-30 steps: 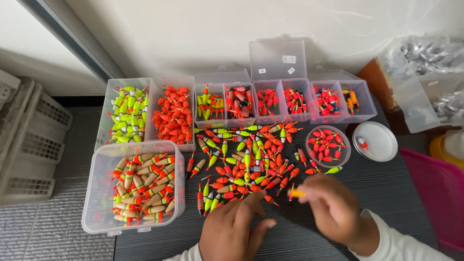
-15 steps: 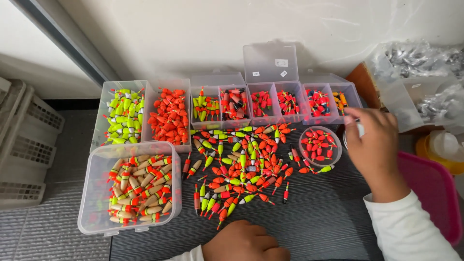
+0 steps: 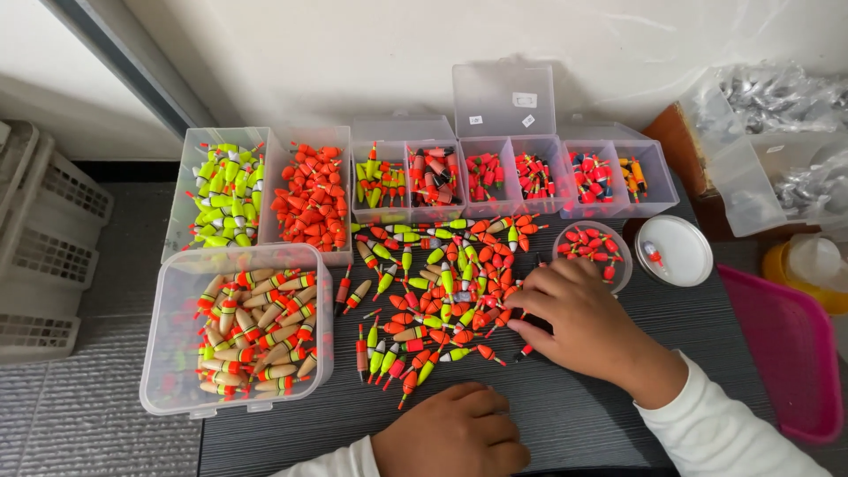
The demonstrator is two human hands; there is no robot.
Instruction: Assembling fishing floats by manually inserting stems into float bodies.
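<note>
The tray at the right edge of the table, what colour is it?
Pink; the tray shows in the head view.

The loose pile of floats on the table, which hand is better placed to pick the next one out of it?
The right hand: its fingers already rest on the right edge of the pile of floats. The left hand lies curled on the dark table near the front edge, clear of the pile.

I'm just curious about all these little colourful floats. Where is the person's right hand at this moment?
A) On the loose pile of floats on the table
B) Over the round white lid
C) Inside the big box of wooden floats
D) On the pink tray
A: the right hand rests its fingertips on the loose pile of floats spread on the dark table.
</note>
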